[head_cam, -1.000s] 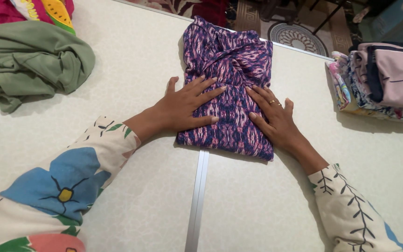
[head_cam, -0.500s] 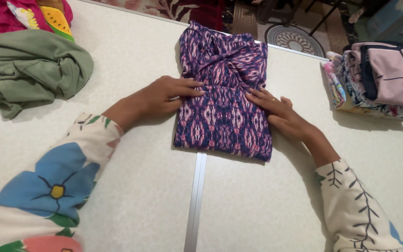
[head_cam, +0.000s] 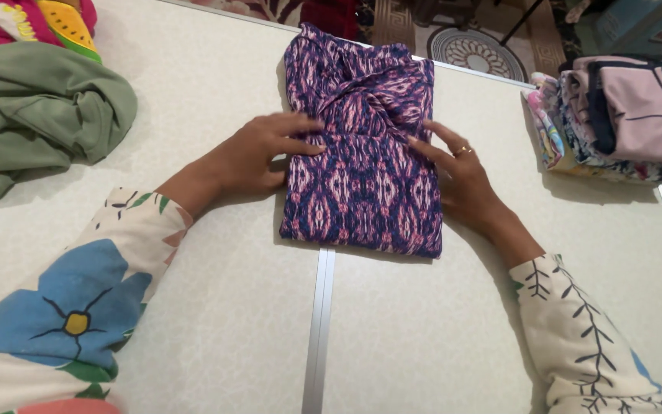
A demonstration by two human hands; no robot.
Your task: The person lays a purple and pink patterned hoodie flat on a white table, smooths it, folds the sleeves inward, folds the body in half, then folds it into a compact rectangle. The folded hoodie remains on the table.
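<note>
A purple and pink patterned garment (head_cam: 362,153) lies folded into a tall rectangle in the middle of the white table (head_cam: 193,92). My left hand (head_cam: 258,149) rests at the garment's left edge, fingertips reaching onto the fabric. My right hand (head_cam: 461,176), with a ring on one finger, lies on the right edge with its fingers spread over the cloth. Neither hand grips the fabric. Both wrists show cream sleeves with a floral print.
A crumpled green garment (head_cam: 36,111) lies at the left, with a pink and yellow item (head_cam: 32,19) behind it. A stack of folded clothes (head_cam: 622,115) stands at the right edge. A metal seam (head_cam: 319,322) runs down the table toward me.
Both hands have slid outward from the garment's centre to its left and right edges. The garment has stayed in place.
</note>
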